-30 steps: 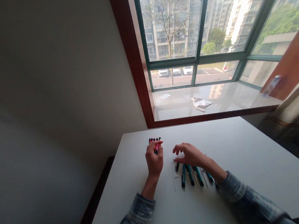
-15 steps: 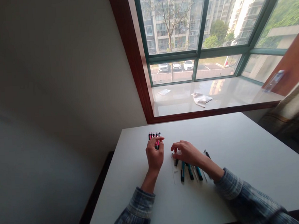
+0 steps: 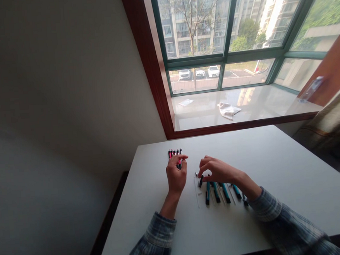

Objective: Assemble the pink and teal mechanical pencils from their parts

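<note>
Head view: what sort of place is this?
Probably a room in a home, though an office is possible: a white table near a large window, a curtain, and multi-storey buildings outside.

On the worktop [image 3: 195, 240], a row of pens [image 3: 175, 152] lies left of and farther back than a spread of pen barrels [image 3: 216, 196]. Refills [image 3: 231, 195] lie between barrels. Behind the worktop, the windowsill [image 3: 261, 105] bears paper [image 3: 185, 102] left, a cloth [image 3: 229, 110] centrally and a bottle [image 3: 311, 89] right.
</note>
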Motion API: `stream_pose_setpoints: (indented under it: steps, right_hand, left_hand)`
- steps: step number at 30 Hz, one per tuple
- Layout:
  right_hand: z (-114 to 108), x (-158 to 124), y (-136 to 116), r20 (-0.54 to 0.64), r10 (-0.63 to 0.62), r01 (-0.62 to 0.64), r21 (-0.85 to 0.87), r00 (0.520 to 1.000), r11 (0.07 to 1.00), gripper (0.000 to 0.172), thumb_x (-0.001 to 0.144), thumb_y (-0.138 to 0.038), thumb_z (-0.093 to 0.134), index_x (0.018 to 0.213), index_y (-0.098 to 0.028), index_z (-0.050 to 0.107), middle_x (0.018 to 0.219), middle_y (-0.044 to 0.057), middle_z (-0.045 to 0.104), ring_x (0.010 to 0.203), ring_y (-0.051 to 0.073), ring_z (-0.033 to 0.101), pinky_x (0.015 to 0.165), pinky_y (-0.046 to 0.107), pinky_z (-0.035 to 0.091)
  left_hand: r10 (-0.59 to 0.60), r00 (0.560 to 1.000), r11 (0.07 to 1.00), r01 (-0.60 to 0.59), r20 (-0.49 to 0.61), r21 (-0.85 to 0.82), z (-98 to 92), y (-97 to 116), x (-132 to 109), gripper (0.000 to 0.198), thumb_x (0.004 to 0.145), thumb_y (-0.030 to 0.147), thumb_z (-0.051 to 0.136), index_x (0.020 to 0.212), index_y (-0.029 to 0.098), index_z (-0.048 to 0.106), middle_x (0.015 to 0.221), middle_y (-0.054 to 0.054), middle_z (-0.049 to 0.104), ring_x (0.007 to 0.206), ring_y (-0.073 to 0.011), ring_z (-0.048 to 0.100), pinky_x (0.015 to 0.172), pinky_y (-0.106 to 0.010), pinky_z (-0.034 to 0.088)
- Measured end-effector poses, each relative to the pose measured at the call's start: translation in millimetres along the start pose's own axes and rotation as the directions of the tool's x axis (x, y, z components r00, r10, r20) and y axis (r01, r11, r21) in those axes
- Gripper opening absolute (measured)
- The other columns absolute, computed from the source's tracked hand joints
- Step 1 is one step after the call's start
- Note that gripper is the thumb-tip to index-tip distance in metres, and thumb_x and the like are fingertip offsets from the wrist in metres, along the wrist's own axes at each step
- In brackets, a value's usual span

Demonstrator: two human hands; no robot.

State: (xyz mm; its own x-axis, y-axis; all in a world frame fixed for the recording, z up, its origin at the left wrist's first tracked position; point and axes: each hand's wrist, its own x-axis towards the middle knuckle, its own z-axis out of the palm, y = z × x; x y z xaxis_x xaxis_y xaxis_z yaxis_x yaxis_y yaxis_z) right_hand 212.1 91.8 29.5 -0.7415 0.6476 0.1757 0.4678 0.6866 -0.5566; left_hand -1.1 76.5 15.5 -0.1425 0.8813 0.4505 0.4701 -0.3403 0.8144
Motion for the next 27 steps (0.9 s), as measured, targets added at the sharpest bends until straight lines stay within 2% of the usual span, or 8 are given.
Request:
stream_pose_setpoints:
  steps: [5, 9, 12, 15, 18, 21, 24, 27]
  right_hand:
    - [6.0, 2.3, -0.4, 0.044, -0.009, 0.008, 0.016, 0.999, 1.000, 0.010, 0.085, -0.023, 0.079, 0.094, -0.027, 0.080, 0.098, 0.004, 0.070, 0.094, 0.022, 0.061, 0.088, 0.035, 0.049]
    - [0.2, 2.3, -1.7, -0.024, -0.015, 0.016, 0.034, 1.000, 0.999, 0.008, 0.091, -0.027, 0.074, 0.098, -0.027, 0.078, 0.100, 0.004, 0.072, 0.096, 0.022, 0.063, 0.089, 0.035, 0.050]
    - [-2.9, 2.4, -1.0, -0.144, 0.036, -0.030, 0.047, 0.989, 0.998, 0.013, 0.098, -0.030, 0.064, 0.104, -0.024, 0.075, 0.099, 0.005, 0.074, 0.093, 0.021, 0.066, 0.085, 0.035, 0.052]
    - [-1.6, 3.6, 1.0, -0.249, 0.090, -0.079, 0.053, 0.964, 0.995, 0.017, 0.101, -0.033, 0.060, 0.106, -0.022, 0.072, 0.099, 0.007, 0.074, 0.089, 0.020, 0.067, 0.077, 0.033, 0.053]
    - [1.1, 5.0, 2.2, -0.317, 0.092, -0.076, 0.060, 0.944, 0.995, 0.015, 0.100, -0.033, 0.061, 0.105, -0.022, 0.071, 0.098, 0.007, 0.073, 0.090, 0.020, 0.067, 0.076, 0.033, 0.054]
    - [2.8, 5.7, 2.8, -0.372, 0.103, -0.074, 0.093, 0.922, 0.993, 0.015, 0.099, -0.031, 0.062, 0.109, -0.022, 0.069, 0.097, 0.006, 0.073, 0.088, 0.019, 0.067, 0.077, 0.032, 0.054]
    - [3.7, 5.3, 4.4, -0.412, 0.150, -0.117, 0.104, 0.899, 0.988, 0.019, 0.099, -0.032, 0.063, 0.115, -0.023, 0.068, 0.100, 0.006, 0.073, 0.088, 0.019, 0.067, 0.078, 0.033, 0.055]
    - [4.9, 3.9, 6.5, -0.357, 0.152, -0.144, 0.049, 0.922, 0.988, 0.013, 0.099, -0.031, 0.064, 0.105, -0.022, 0.071, 0.097, 0.007, 0.074, 0.088, 0.020, 0.067, 0.079, 0.035, 0.053]
  left_hand:
    - [0.001, 0.999, 1.000, -0.001, -0.037, 0.016, -0.8, 0.6, 1.4, 0.017, 0.090, 0.020, 0.057, 0.091, 0.024, 0.073, 0.099, -0.005, 0.075, 0.100, -0.0252, 0.068, 0.095, -0.041, 0.051]
    - [-0.025, 1.000, 0.999, 0.025, -0.014, -0.034, -0.9, 3.4, 1.9, 0.016, 0.090, 0.024, 0.059, 0.091, 0.023, 0.075, 0.100, -0.006, 0.076, 0.097, -0.0244, 0.068, 0.090, -0.039, 0.053]
    - [-0.082, 0.988, 0.989, 0.097, 0.132, -0.112, -0.3, 7.0, 0.2, 0.020, 0.090, 0.035, 0.064, 0.102, 0.023, 0.076, 0.099, -0.006, 0.076, 0.086, -0.0224, 0.069, 0.077, -0.034, 0.056]
    - [-0.066, 0.949, 0.984, 0.112, 0.309, -0.136, 1.0, 9.5, -2.8, 0.027, 0.085, 0.041, 0.072, 0.106, 0.024, 0.076, 0.089, -0.006, 0.076, 0.074, -0.0212, 0.069, 0.063, -0.030, 0.054]
    - [-0.054, 0.925, 0.981, 0.120, 0.376, -0.153, 2.8, 8.7, -4.8, 0.026, 0.087, 0.041, 0.071, 0.105, 0.023, 0.075, 0.086, -0.006, 0.076, 0.071, -0.0210, 0.069, 0.062, -0.031, 0.054]
    - [-0.086, 0.925, 0.968, 0.166, 0.371, -0.191, 5.1, 5.3, -4.2, 0.022, 0.089, 0.040, 0.068, 0.101, 0.022, 0.073, 0.090, -0.006, 0.075, 0.081, -0.0217, 0.071, 0.072, -0.033, 0.056]
    - [-0.137, 0.943, 0.944, 0.217, 0.304, -0.247, 7.2, 1.9, -1.6, 0.019, 0.086, 0.037, 0.071, 0.096, 0.020, 0.071, 0.091, -0.006, 0.074, 0.083, -0.0210, 0.071, 0.076, -0.033, 0.057]
    - [-0.212, 0.949, 0.910, 0.279, 0.234, -0.306, 7.5, 0.4, 1.6, 0.017, 0.082, 0.033, 0.071, 0.092, 0.019, 0.067, 0.086, -0.004, 0.073, 0.079, -0.0189, 0.070, 0.073, -0.031, 0.056]
